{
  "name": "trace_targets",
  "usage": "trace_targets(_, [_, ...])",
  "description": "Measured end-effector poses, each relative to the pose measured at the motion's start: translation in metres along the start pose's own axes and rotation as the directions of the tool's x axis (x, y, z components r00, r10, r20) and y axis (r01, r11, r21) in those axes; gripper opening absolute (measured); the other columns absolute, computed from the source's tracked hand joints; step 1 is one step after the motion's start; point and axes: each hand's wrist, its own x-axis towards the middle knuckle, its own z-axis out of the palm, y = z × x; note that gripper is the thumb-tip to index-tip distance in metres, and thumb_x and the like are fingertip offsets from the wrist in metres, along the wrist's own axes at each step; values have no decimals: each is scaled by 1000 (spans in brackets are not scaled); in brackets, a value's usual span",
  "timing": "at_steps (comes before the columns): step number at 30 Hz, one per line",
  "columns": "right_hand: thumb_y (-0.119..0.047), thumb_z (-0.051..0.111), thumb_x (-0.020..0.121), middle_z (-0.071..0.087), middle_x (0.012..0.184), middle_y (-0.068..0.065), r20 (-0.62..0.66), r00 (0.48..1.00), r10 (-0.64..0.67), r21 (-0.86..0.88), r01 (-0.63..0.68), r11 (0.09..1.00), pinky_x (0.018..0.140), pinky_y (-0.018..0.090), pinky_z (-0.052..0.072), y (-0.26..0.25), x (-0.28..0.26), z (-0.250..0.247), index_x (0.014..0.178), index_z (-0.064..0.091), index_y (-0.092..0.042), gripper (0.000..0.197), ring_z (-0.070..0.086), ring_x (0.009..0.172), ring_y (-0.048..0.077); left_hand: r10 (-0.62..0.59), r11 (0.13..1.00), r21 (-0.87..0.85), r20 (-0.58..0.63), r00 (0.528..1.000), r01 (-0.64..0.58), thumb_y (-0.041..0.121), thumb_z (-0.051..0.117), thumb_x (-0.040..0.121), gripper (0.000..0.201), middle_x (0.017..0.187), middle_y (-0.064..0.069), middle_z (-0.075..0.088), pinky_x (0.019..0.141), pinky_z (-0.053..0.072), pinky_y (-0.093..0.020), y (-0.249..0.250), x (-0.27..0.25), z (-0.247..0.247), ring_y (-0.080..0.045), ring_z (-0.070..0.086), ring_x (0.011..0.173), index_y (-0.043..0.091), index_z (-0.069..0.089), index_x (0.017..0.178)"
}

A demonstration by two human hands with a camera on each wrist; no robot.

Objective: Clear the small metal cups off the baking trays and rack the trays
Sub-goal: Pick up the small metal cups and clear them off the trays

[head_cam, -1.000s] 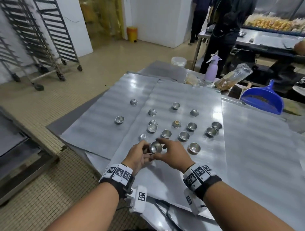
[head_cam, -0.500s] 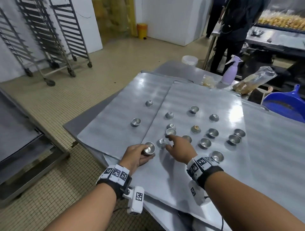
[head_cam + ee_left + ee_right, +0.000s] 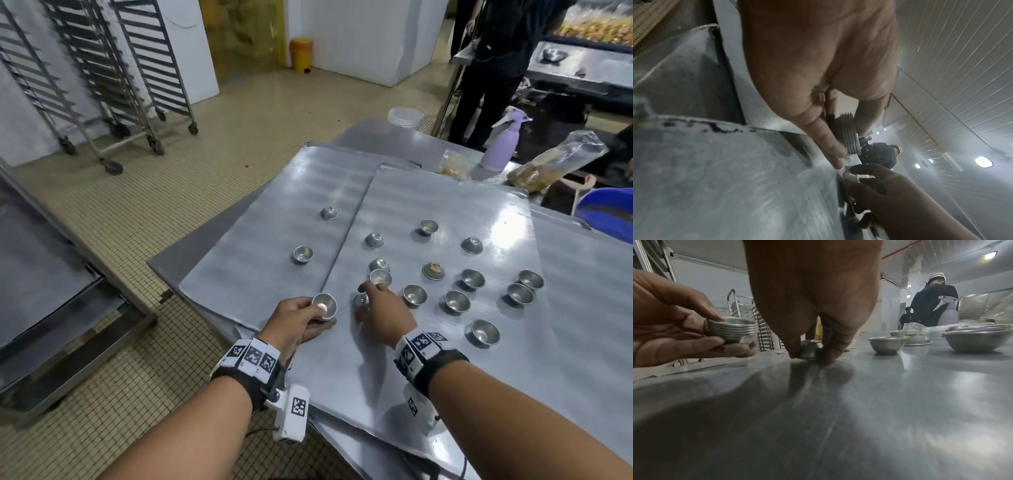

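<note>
The left hand [image 3: 294,320] grips a nested stack of cups [image 3: 733,328] at the near left tray [image 3: 260,236] edge, kept close, I judge, so each new cup drops straight in. Just right of it, the right hand [image 3: 385,313] pinches an upturned cup [image 3: 810,350] on the middle tray [image 3: 445,198]. Farther right, loose cups [image 3: 455,301] stand scattered, most empty; one [image 3: 433,270] seems to carry crumbs

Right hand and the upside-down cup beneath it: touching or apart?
Touching. The right wrist view shows the right hand pinching the upside-down cup on the tray.
</note>
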Motion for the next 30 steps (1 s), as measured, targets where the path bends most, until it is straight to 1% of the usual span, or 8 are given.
trace_targets(3, [-24,57,92,43,139,13,-32,999,-3,55,5,999,89,40,48,3,-8,-2,138,45,-18,47,60,110,38,-3,1000,2,19,1000,3,-3,61,93,21,105,-24,72,65,57,-19,-1,4,2,-29,76,91,-7,65,113])
trace_targets(6, [-26,62,88,45,129,7,-115,993,9,107,3,994,83,38,49,9,-16,-4,125,53,-20,38,62,101,33,-8,1000,17,42,999,7,-3,61,92,18,104,-23,72,67,57,-20,0,8,5,-29,76,91,-5,66,109])
trace_targets(12, [-28,64,84,52,113,3,-118,990,72,98,-61,993,73,27,33,25,-27,-7,107,59,-19,26,58,98,25,-23,998,56,76,997,19,-2,60,92,18,101,-20,73,67,57,-21,-2,15,19,-31,75,95,-3,67,109])
trace_targets(15, [-34,65,83,58,111,2,-130,987,90,135,-72,988,74,30,39,25,-31,-8,113,56,-22,34,60,100,24,-35,997,70,102,994,28,0,61,92,17,102,-19,74,75,59,-24,-6,18,24,-34,74,100,-2,68,108])
trace_targets(19, [-34,62,85,58,121,5,-103,988,115,138,-101,985,89,33,47,23,-36,-10,130,54,-23,47,59,112,25,-40,997,76,114,993,32,-1,62,92,21,106,-22,73,83,60,-29,-11,21,27,-36,72,103,-5,66,112])
trace_targets(23, [-41,56,70,49,94,-8,-157,968,195,43,-191,981,78,32,51,24,-47,-8,83,63,-31,18,58,96,19,-33,995,92,119,992,22,-3,61,92,23,110,-24,72,88,60,-31,-14,23,31,-37,71,105,-7,65,114])
trace_targets(24, [-45,55,68,50,93,-9,-149,970,194,31,-191,981,76,31,50,26,-49,-8,81,62,-30,21,58,95,19,-34,995,94,121,992,22,-4,61,92,23,110,-25,72,88,60,-31,-15,24,33,-37,71,105,-7,64,115])
trace_targets(30, [-39,65,78,64,111,1,-129,972,198,109,-184,977,77,28,40,45,-54,-19,113,62,-22,39,61,105,24,-45,993,118,140,989,29,-5,62,92,24,113,-26,70,82,61,-29,-22,24,44,-38,71,105,-9,64,115])
